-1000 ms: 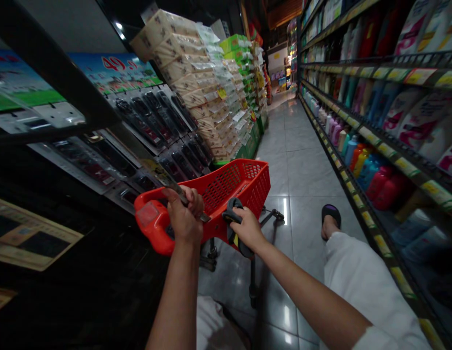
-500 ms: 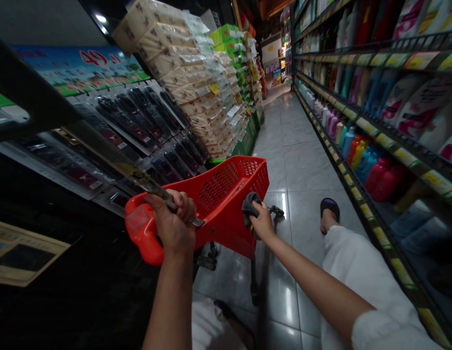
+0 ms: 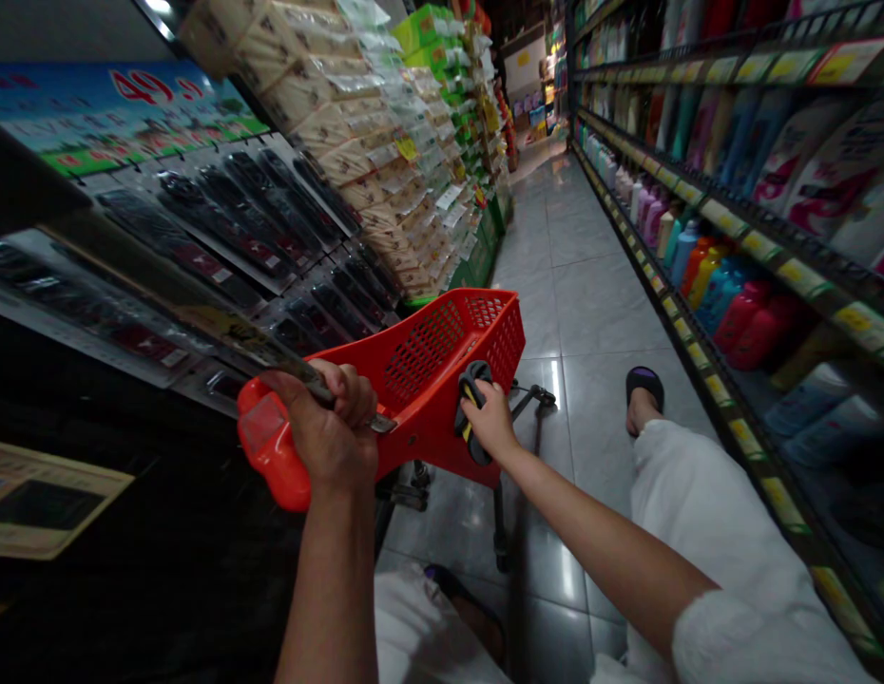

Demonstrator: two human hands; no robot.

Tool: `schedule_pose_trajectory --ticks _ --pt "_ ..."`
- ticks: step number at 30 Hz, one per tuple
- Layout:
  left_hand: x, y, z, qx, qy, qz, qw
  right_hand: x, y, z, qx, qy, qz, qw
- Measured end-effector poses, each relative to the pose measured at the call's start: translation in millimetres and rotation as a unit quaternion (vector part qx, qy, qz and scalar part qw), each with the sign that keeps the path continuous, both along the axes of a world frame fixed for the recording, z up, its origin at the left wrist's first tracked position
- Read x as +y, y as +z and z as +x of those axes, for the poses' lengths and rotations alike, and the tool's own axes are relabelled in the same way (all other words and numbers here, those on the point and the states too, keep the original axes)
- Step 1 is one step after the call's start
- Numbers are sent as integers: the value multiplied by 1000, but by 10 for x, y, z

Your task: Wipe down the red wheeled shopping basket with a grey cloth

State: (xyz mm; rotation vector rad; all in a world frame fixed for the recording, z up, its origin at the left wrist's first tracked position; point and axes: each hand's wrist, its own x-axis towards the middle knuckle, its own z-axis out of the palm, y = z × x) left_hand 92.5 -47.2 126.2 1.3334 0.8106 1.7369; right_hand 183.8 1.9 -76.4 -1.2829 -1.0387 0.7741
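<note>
My left hand [image 3: 333,423] is wrapped round a long flat metal bar [image 3: 249,337], which slants up to the upper left, where it is blurred and meets a dark wide part. A short end of the bar sticks out right of the fist. In my right hand [image 3: 493,423] is a dark grey cloth [image 3: 471,389] with a yellow edge, against the side of a red shopping cart basket [image 3: 432,432]. The cart's red rounded handle end [image 3: 267,442] lies just left of and below my left hand.
At right runs a long shelf with bottles [image 3: 713,285] and price tags. Stacked tissue packs [image 3: 356,133] and hanging black packaged goods [image 3: 221,204] line the left. A grey tiled aisle [image 3: 581,256] leads away. My slippered foot [image 3: 643,388] is right of the cart.
My right hand has moved slightly left and up with the cloth along the basket's side, and more yellow shows. The view has shifted a little; my left hand still grips the bar.
</note>
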Motion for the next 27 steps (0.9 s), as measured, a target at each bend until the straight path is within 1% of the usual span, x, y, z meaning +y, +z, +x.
schedule_pose_trajectory --ticks 3,6,9,12,13,15,18,20,22,24,27 --pt "14 -1 -8 0 4 3 1000 -224 51 -119 19 61 39 997" --pt "29 -5 -19 -3 8 1 1000 -355 104 -164 28 128 82 988" --pt "30 -9 -26 -2 11 -1 1000 -379 134 -112 40 186 127 974" --pt "15 -10 -21 0 15 2 1000 -350 92 -10 21 221 176 959" --pt "9 -10 -16 1 15 2 1000 -340 48 21 3 224 189 956" --pt "1 -8 -7 2 14 2 1000 -332 -96 66 -46 221 197 954" --pt "-2 -5 8 -1 17 -4 1000 -356 -415 91 -112 194 166 960" --pt "1 -5 13 -4 21 -8 1000 -387 -626 89 -134 174 151 964" --pt "5 -8 12 -3 22 -8 1000 -416 -773 89 -145 159 148 965" --pt "10 -11 6 1 18 -3 1000 -431 -830 103 -156 156 145 964" --pt "14 -15 -2 7 12 3 1000 -394 -773 171 -160 162 147 963"
